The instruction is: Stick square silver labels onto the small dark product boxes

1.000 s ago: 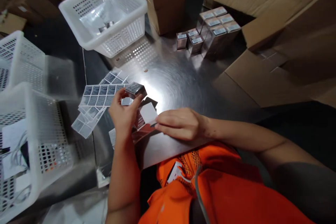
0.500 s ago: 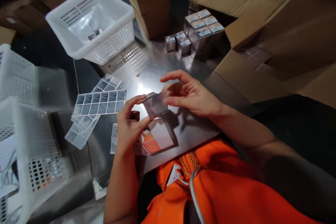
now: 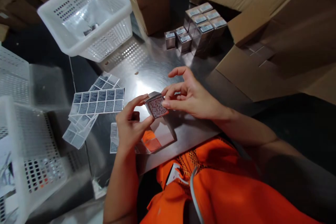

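Observation:
A small shiny box (image 3: 162,130) is tilted over the metal table, its sides mirroring orange and white. My left hand (image 3: 132,120) holds it near the upper end, thumb and fingers on opposite edges. Across that end face lies a square label (image 3: 156,107) with a dark speckled print. My right hand (image 3: 187,96) pinches the label's right edge between thumb and index finger, its other fingers partly curled. Left of my hands, several label sheets (image 3: 98,100) overlap on the table. A smaller label piece (image 3: 113,138) lies beside my left wrist.
Several similar shiny boxes (image 3: 202,28) with barcode labels stand grouped at the back. A white basket (image 3: 110,42) stands at the back left, and another white basket (image 3: 44,168) is at the left. An open cardboard carton (image 3: 244,73) lies at the right.
My right hand has drawn its fingers closer together at the box end. The label's speckled print now shows clearly where a blurred grey face was. My left hand keeps its hold.

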`<state>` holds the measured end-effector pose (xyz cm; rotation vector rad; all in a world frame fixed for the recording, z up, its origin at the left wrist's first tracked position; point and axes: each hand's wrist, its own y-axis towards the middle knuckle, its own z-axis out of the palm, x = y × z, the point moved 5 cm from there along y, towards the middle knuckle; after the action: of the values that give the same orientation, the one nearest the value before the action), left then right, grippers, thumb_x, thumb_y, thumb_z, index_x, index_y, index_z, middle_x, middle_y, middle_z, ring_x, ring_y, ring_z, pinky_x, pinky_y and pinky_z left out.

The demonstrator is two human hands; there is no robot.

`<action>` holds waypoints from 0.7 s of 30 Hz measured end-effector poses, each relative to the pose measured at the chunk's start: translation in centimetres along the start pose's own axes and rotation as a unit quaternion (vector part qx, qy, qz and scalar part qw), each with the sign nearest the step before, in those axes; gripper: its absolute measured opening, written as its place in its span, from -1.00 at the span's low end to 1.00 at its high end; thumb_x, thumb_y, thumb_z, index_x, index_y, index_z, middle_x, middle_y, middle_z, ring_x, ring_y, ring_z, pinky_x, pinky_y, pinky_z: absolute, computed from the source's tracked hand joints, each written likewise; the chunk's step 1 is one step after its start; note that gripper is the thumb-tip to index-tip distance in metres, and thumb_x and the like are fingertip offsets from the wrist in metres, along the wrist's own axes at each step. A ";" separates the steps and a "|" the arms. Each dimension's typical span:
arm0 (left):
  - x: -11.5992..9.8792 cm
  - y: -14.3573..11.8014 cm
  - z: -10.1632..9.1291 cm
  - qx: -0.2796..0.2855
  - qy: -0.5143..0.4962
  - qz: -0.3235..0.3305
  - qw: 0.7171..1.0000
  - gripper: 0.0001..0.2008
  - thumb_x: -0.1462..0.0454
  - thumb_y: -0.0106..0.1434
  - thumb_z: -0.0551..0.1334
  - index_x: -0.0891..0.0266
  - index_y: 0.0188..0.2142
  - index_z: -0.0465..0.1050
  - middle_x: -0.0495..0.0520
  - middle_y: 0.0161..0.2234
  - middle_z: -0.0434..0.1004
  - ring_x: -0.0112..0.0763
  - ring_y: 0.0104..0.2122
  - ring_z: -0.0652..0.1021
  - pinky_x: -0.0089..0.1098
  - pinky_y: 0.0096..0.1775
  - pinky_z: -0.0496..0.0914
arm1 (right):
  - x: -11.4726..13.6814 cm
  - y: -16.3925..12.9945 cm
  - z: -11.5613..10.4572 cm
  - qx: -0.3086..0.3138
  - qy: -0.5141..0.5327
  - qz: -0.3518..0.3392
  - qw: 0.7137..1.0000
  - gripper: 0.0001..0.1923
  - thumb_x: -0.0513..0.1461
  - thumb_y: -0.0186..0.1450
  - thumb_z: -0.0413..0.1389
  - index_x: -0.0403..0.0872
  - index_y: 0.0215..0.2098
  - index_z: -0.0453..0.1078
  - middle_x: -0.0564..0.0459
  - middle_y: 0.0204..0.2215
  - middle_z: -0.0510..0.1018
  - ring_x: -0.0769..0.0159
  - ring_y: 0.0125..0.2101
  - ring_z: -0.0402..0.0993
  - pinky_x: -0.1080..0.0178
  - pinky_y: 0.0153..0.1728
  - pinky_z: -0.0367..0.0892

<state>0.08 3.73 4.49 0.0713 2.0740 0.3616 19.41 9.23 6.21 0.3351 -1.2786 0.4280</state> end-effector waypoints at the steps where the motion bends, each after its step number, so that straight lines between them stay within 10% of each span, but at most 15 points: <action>1: 0.0 0.0 0.0 -0.002 0.001 0.000 1.000 -0.49 0.28 0.05 0.50 0.06 0.04 0.58 0.00 -0.12 0.66 -0.79 -0.68 0.17 -0.61 -0.67 0.03 | 0.0 0.0 0.0 0.002 0.000 -0.002 1.000 -0.38 -0.31 0.14 0.35 0.05 -0.02 0.06 0.27 -0.46 0.55 0.30 -0.26 0.59 0.31 -0.29 0.48; 21: -0.3 -0.1 -0.1 -0.015 0.017 0.001 1.000 -0.53 0.33 0.02 0.44 0.14 -0.01 0.61 -0.01 -0.18 0.66 -0.78 -0.67 0.18 -0.62 -0.64 0.07 | -0.6 0.3 -0.6 -0.048 -0.068 -0.025 0.996 -0.38 -0.26 0.14 0.37 0.04 -0.01 0.09 0.30 -0.49 0.41 0.33 -0.25 0.57 0.33 -0.26 0.51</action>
<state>0.17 3.56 4.75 0.0500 2.1018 0.3980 19.61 9.64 5.46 0.3182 -1.4153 0.3043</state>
